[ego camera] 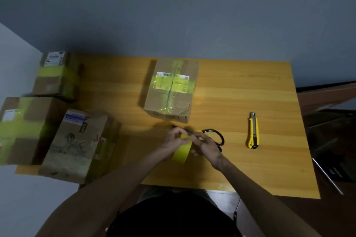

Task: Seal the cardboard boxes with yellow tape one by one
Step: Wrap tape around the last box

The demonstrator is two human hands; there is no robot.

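The left hand [174,140] and right hand [207,146] both grip the round yellow tape roll [182,153], just in front of the taped brown cardboard box [171,92]. A yellow utility knife [253,131] lies right of that box.

Both your forearms come in from the bottom edge, bare, converging mid-frame. Your left hand [173,139] has its fingers curled, thumb and fingertips pinching the top of the tape roll [182,153]. Your right hand [207,145] is just beside it, back of hand up, fingers curled onto the roll's upper edge. The two sets of fingertips nearly meet.
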